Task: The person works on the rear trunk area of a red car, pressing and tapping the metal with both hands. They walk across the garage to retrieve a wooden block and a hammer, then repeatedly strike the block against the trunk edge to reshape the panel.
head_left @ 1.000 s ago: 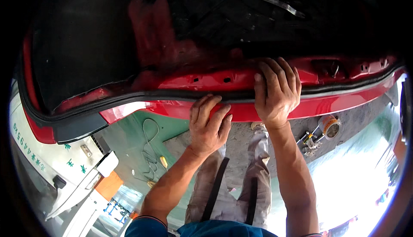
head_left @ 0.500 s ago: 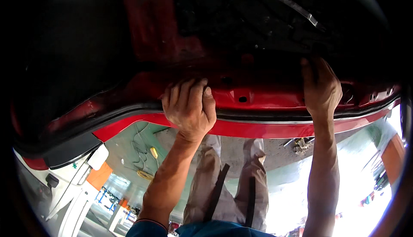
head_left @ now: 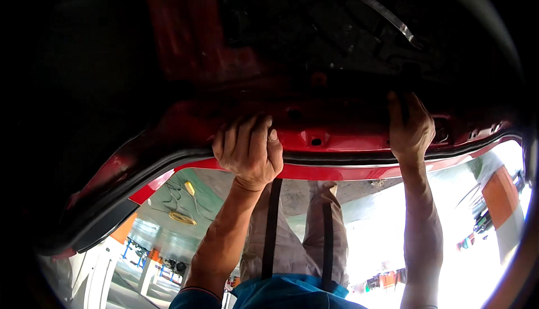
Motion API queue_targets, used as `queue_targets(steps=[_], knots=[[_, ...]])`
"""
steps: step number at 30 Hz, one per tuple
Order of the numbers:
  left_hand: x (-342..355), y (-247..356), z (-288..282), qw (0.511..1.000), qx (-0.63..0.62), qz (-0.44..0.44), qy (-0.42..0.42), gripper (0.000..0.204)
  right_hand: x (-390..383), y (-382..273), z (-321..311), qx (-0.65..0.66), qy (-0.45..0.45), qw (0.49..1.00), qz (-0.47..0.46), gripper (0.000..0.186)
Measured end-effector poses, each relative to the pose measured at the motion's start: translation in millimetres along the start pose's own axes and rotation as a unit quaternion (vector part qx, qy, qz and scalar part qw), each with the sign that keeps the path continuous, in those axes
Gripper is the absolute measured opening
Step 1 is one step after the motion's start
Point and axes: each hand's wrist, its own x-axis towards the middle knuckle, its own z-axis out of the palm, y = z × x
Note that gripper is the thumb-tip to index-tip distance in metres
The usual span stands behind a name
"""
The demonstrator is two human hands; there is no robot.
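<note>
In front of me runs the red sill [head_left: 348,136] of a car's trunk opening, edged with a black rubber seal [head_left: 337,159]. My left hand [head_left: 250,149] grips the sill left of the middle, fingers bent over its top and thumb alongside, across the seal. Further right, my right hand [head_left: 411,129] hooks over the same sill. Its fingertips sink into the shadow behind the inner edge, so what they touch there is hidden. Between the hands, a small dark hole [head_left: 316,142] shows in the red metal.
Inside the dark trunk lies a curved shiny strip [head_left: 382,11], and red bodywork [head_left: 185,34] rises at left. Below the sill, a yellow coil of cord [head_left: 182,218] and a small yellow object [head_left: 189,188] are on the green floor. An orange-and-white pillar [head_left: 499,197] stands at right.
The view has shifted a little, so less floor shows below the sill. My right hand sits slightly lower and further left in the picture. Both hands stay on the sill.
</note>
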Motion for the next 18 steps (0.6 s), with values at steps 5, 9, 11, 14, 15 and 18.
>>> queue_targets(steps=[5, 9, 11, 14, 15, 18], knots=[[0.9, -0.9, 1.3, 1.0, -0.006, 0.001, 0.004, 0.027, 0.6, 0.2, -1.2, 0.006, -0.008, 1.0, 0.002, 0.021], [0.1, -1.2, 1.7, 1.0, -0.005, -0.002, 0.0, 0.028, 0.6, 1.1, -0.9, 0.008, -0.012, 1.0, 0.002, 0.021], [0.0, -0.6, 1.2, 1.0, -0.004, -0.004, -0.003, 0.028, 0.4, 1.9, -0.5, 0.011, -0.01, 1.0, -0.002, 0.021], [-0.3, -0.4, 0.9, 1.0, 0.002, -0.007, -0.006, 0.028, 0.4, 2.5, 0.1, 0.017, -0.006, 1.0, -0.011, 0.02], [-0.8, -0.5, 1.6, 1.0, 0.002, -0.008, -0.006, 0.029, 0.2, 2.5, 0.1, 0.021, -0.006, 1.0, -0.011, 0.02], [-0.8, -0.9, 1.1, 1.0, 0.004, -0.008, -0.011, 0.029, 0.3, 2.7, -0.2, 0.021, -0.008, 1.0, -0.006, 0.019]])
